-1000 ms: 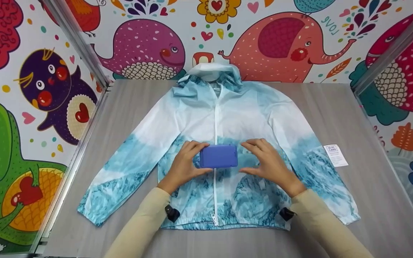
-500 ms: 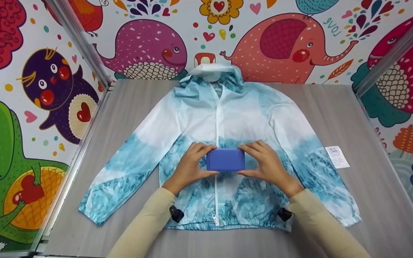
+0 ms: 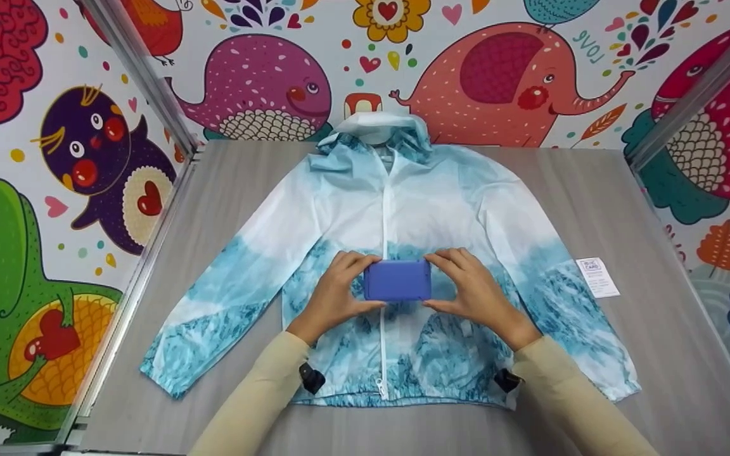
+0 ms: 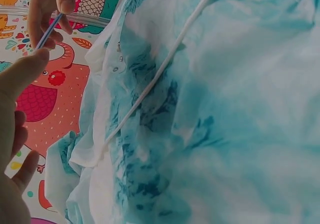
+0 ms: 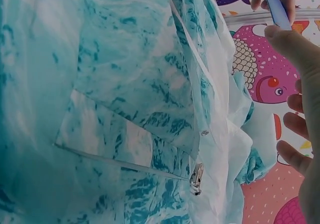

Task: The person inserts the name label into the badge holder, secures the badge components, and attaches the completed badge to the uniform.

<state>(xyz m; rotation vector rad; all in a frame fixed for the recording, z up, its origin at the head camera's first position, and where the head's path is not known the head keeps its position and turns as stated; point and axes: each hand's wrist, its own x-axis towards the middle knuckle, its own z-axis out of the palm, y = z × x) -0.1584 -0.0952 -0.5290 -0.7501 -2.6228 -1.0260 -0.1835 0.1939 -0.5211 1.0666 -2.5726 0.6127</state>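
Observation:
A flat blue rectangular slab with rounded corners is held up over the lower front of a jacket. My left hand pinches its left end between fingers and thumb. At the opposite end, my right hand pinches it likewise. Seen nearly edge-on, the slab looks thin in the right wrist view, with the thumb at its end. The hooded jacket, white and teal with a white zipper, lies spread flat, front up, sleeves angled outward.
A white printed tag sticks out beside the jacket's right-side sleeve. The grey wood-grain table is bordered by cartoon-printed walls and a metal rail on the left. Dark wrist devices sit at both cuffs.
A second ago only my left hand held the slab and my right fingers were apart from it. The slab shifted slightly right, and my right hand took hold of its other end.

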